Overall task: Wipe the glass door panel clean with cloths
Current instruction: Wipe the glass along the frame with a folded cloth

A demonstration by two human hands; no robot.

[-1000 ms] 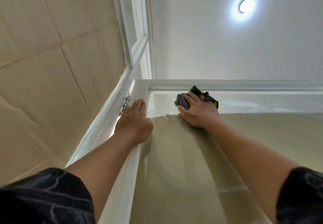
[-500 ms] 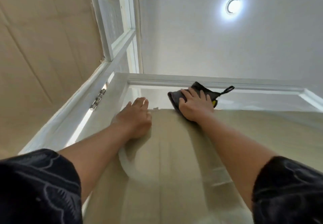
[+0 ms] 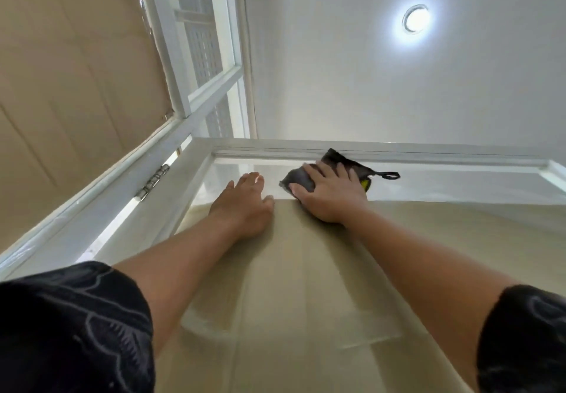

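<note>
The glass door panel [image 3: 306,285] fills the lower middle of the head view, set in a white frame [image 3: 428,153]. My right hand [image 3: 329,196] presses a dark grey cloth [image 3: 298,179] flat against the upper part of the glass, just under the top rail. The cloth has a black hanging loop and a yellow tag on its right side. My left hand [image 3: 245,205] lies flat on the glass to the left of it, fingers spread, holding nothing. Both arms reach upward.
A metal hinge [image 3: 152,182] joins the door to the white door jamb [image 3: 101,196] on the left. Tan wall panels sit at far left, a transom window [image 3: 205,40] above. A round ceiling light [image 3: 416,19] glows at upper right.
My right hand has slid the cloth to the right along the top of the glass. The left hand moved off the frame edge onto the glass. The camera turned left.
</note>
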